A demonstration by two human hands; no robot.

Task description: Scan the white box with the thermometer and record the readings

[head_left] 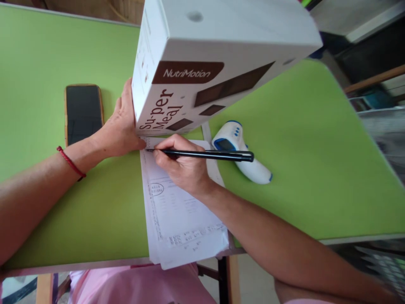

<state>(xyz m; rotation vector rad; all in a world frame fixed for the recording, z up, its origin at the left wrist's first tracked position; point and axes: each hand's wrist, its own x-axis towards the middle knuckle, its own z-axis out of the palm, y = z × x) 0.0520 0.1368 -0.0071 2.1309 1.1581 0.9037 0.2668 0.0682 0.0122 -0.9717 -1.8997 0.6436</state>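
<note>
My right hand (185,162) pinches a black pen (209,155), its tip touching the top left of a handwritten sheet of paper (177,198). That sheet lies over other papers, and their near ends overhang the table's front edge. A large white carton (186,52) printed "NutriMotion Super Meal" stands just beyond, covering the papers' far end. At the carton's lower left corner, my left hand (122,126) grips its side; the fingertips are hidden behind it. The left thumb rests at the paper's edge, close to the pen tip.
A smartphone (84,114) in a tan case lies left of my left hand on the green table (316,169). To the right of the papers is a white and blue infrared thermometer (242,150). Blurred items stand beyond the table's right edge.
</note>
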